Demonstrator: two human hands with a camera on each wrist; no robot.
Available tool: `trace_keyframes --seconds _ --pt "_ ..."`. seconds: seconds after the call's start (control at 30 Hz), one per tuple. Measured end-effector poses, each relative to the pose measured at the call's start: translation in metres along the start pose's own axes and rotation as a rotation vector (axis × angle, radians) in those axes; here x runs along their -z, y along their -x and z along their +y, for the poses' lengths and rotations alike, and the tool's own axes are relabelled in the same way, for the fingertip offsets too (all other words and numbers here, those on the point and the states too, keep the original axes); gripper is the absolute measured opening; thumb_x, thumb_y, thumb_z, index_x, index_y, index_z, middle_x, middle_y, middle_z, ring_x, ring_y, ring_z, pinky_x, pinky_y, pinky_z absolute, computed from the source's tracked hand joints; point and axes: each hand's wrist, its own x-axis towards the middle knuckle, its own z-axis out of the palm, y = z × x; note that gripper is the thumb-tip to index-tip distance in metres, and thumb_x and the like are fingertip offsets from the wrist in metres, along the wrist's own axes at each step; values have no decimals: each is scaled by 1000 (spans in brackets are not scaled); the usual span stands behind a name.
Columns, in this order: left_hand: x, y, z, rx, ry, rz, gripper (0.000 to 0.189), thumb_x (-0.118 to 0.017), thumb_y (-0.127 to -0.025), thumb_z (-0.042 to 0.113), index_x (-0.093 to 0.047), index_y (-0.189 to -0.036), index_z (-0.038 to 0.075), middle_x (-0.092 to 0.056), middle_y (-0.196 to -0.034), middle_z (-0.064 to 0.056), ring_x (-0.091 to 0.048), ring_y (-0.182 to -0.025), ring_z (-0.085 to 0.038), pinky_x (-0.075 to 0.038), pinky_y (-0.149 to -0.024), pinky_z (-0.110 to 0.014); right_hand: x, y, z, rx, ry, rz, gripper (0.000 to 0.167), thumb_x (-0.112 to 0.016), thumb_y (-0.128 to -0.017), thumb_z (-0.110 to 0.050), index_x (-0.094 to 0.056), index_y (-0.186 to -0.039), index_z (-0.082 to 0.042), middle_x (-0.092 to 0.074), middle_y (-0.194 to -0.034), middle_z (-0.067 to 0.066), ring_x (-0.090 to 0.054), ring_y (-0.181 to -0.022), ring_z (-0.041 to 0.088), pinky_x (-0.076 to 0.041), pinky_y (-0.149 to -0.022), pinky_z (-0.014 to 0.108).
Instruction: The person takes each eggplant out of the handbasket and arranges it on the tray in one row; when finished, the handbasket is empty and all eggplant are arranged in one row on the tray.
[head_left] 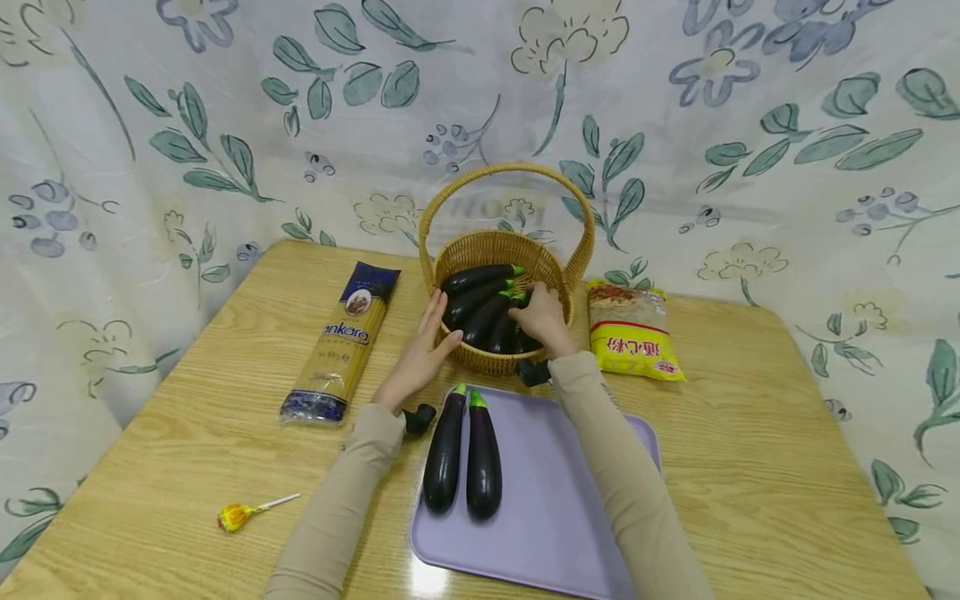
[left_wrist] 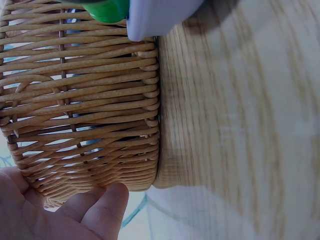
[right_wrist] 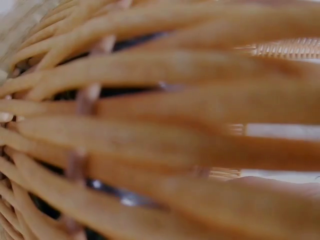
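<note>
A round wicker basket (head_left: 491, 362) with a tall hoop handle stands at the back middle, holding several dark eggplants (head_left: 480, 317) with green stems. My left hand (head_left: 420, 354) rests against the basket's left side, fingers extended and thumb spread at the rim. In the left wrist view, fingertips (left_wrist: 107, 210) touch the woven outer wall. Reaching over the right rim, my right hand (head_left: 543, 321) grips the rightmost eggplant near its stem; its fingertips are partly hidden. The right wrist view is filled by blurred wicker (right_wrist: 150, 110), dark eggplant skin showing through gaps.
Two eggplants (head_left: 483, 467) lie side by side on the left of a purple tray (head_left: 547, 508) in front. A spaghetti pack (head_left: 341, 346) lies left of the basket, a yellow pasta bag (head_left: 633, 333) to its right. A wrapped lollipop (head_left: 238, 516) lies front left.
</note>
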Motion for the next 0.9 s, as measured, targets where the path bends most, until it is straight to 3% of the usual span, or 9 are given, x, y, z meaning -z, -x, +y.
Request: trace_keyframes --seconds 0.4,0.73,0.9 --pt "2 1 4 10 10 -11 71 -44 -103 36 0 -158 24 7 -165 -3 -3 -152 -30 -16 -117 -61 -3 -5 3 -9 -14 26 74 -68 -89 -18 -28 -150 -5 -29 -149 27 -39 -132 44 -40 -104 53" --pt "2 2 4 12 24 -16 71 -44 -103 37 0 -157 26 7 -165 0 -2 -152 -30 -16 -117 -61 -1 -6 2 -49 -58 -22 76 -69 -89 -17 -25 -151 -6 -25 -152 25 -36 -135 40 -40 -106 51" --pt "3 1 3 12 17 -18 71 -44 -103 37 0 -157 25 8 -165 0 -1 -152 -30 -15 -117 -61 -2 -8 2 -29 -102 15 79 -71 -87 -18 -26 -151 -8 -29 -153 22 -37 -136 39 -39 -107 51"
